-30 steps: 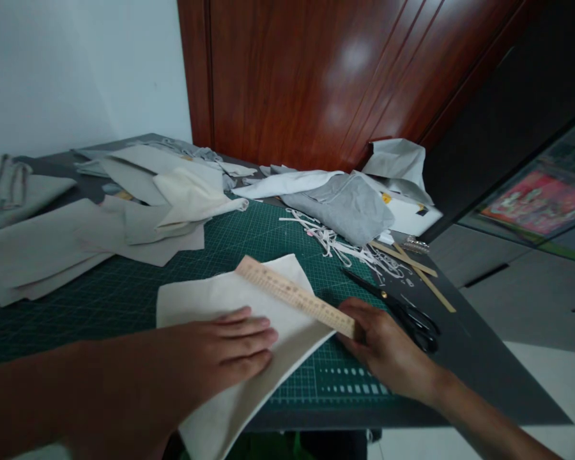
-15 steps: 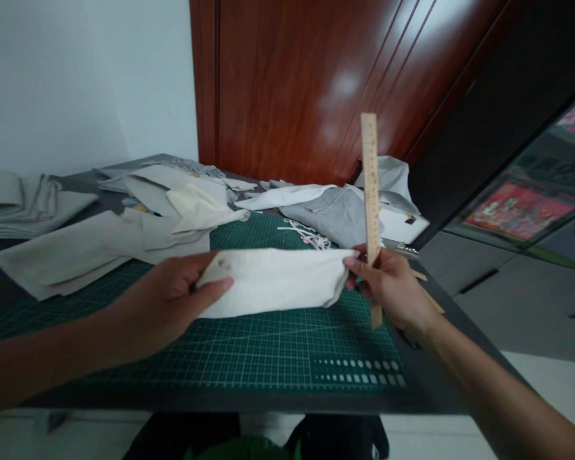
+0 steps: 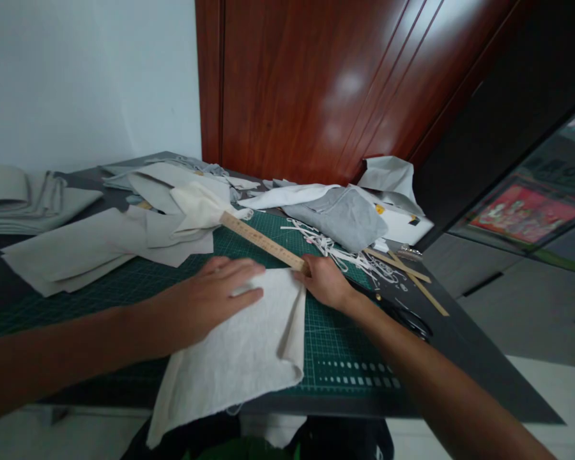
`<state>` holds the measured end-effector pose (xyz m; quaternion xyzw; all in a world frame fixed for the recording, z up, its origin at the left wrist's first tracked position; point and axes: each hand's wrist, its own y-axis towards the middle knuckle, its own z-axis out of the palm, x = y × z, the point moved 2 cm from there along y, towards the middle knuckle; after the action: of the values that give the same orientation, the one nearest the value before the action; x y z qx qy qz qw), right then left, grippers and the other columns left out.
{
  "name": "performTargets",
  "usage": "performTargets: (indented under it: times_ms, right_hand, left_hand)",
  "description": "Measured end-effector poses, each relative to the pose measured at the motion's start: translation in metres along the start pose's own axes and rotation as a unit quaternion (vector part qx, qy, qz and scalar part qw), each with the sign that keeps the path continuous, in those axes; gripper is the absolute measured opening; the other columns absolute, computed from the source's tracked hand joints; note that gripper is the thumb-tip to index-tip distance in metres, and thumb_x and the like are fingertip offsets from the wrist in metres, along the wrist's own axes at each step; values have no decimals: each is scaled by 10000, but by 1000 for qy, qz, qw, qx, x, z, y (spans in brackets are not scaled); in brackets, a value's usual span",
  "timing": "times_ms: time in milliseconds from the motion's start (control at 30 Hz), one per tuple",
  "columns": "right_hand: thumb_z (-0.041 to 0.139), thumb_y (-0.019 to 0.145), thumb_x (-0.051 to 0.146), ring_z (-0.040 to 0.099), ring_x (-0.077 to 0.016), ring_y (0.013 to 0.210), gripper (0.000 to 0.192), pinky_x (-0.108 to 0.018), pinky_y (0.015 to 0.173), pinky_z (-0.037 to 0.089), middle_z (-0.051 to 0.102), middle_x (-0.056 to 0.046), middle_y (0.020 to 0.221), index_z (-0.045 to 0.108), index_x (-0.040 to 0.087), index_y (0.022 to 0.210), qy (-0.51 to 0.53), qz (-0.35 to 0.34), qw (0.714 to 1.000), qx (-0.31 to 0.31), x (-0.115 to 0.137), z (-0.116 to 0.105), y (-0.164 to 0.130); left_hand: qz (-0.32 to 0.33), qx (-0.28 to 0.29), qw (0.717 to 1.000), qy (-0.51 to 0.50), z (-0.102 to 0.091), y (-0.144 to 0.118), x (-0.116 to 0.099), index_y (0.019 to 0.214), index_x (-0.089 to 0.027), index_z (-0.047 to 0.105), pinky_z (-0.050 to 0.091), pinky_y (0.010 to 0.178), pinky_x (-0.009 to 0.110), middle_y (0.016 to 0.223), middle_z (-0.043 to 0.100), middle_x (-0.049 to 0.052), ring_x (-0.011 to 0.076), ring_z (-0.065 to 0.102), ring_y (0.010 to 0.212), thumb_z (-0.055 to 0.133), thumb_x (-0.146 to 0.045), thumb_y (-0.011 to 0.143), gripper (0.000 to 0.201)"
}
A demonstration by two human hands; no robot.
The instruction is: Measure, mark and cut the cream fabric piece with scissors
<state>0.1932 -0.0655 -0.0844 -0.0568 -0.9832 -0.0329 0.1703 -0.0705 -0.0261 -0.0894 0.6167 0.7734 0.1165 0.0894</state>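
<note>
The off-white cloth (image 3: 249, 351) in front of us lies over the near part of the green cutting mat (image 3: 335, 342), its lower left corner reaching past the near edge of the desk (image 3: 479, 383). We judge it not yet settled: the right side curls over, and we can make out no marked line on it. Our left hand (image 3: 215, 297) is spread over its upper left, thumb apart from the fingers; our right hand (image 3: 326, 281) grips the near end of the wooden ruler (image 3: 263, 241) by the upper right corner, though we cannot tell whether it pinches cloth too. The ruler points away beyond the cloth, so measuring looks unfinished. Black scissors (image 3: 407, 319) lie unheld at right, near white cords (image 3: 364, 259); farther left, pale fabric pieces (image 3: 81, 246) lie loosely overlapped, apparently unsorted.
</note>
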Motion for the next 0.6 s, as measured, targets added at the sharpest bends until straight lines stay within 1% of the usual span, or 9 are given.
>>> performTargets:
  times_ms: [33, 100, 167, 233, 333, 433, 500, 533, 600]
  right_hand:
    - [690, 1021, 346, 697, -274, 1121, 369, -487, 924, 606, 658, -107, 1356, 631, 189, 1349, -7, -2, 1000, 3, 1, 3, 0]
    - [691, 1020, 346, 698, -273, 1117, 365, -485, 922, 607, 661, -107, 1350, 633, 187, 1344, -16, 1, 1000, 6, 2, 2, 1]
    - [691, 1021, 354, 698, -270, 1117, 369, -487, 921, 608, 657, -103, 1356, 632, 192, 1347, -15, 14, 1000, 3, -1, -6, 1]
    - [704, 1008, 325, 713, -257, 1054, 311, -455, 893, 607, 701, -103, 1254, 664, 162, 1269, -5, 33, 999, -6, -9, -19, -2]
    - [661, 970, 167, 715, -220, 805, 54, -333, 739, 559, 727, -53, 835, 694, 139, 1002, 38, 49, 998, -23, -22, -44, -21]
    - [516, 1014, 176, 629, -176, 583, 124, -279, 538, 488, 611, 24, 644, 635, 187, 977, 108, 45, 993, -33, -25, -60, -61]
    - [434, 1073, 298, 585, -157, 501, 168, -264, 458, 481, 574, 52, 647, 581, 217, 1082, 179, 38, 982, -46, -14, -54, -95]
    - [460, 1075, 376, 543, -149, 445, 186, -260, 403, 474, 559, 63, 644, 562, 233, 1136, 304, 49, 950, -59, -6, -45, -111]
    - [576, 1031, 511, 570, -143, 471, 268, -248, 372, 517, 580, 50, 715, 557, 265, 1134, 513, 73, 854, -49, 14, -16, -138]
  left_hand:
    - [84, 49, 995, -14, 1, 7, -7, 1273, -244, 644, 383, 1158, 441, 1449, 606, 72, 275, 523, 1384, 424, 42, 830, 572]
    - [130, 94, 987, -30, 1, 27, -21, 1165, -207, 684, 462, 1046, 353, 1276, 679, 84, 242, 617, 1192, 488, -51, 910, 357]
    - [154, 94, 983, -25, 3, 46, -35, 1149, -185, 690, 489, 965, 344, 1147, 688, 77, 240, 628, 1080, 544, -137, 944, 257]
    - [145, 74, 987, -3, 8, 61, -47, 1256, -198, 667, 500, 866, 371, 1099, 674, 80, 251, 636, 992, 546, -184, 950, 330]
    - [96, 70, 993, -5, 20, 74, -56, 1460, -287, 561, 498, 754, 406, 1120, 653, 78, 262, 662, 889, 505, -277, 976, 488]
    - [48, 59, 997, -33, 30, 81, -61, 1520, -276, 515, 508, 826, 443, 1200, 633, 109, 295, 664, 979, 459, -367, 1008, 523]
    - [22, 31, 998, -46, 35, 86, -63, 1504, -186, 513, 492, 930, 478, 1239, 618, 141, 327, 623, 1096, 494, -387, 992, 551]
    - [9, 17, 998, -56, 37, 88, -64, 1465, -133, 526, 478, 973, 486, 1238, 616, 153, 336, 599, 1136, 522, -392, 976, 554]
    - [-8, 2, 996, -88, 42, 93, -62, 1348, -69, 564, 460, 1020, 475, 1225, 625, 169, 334, 579, 1166, 566, -407, 948, 524]
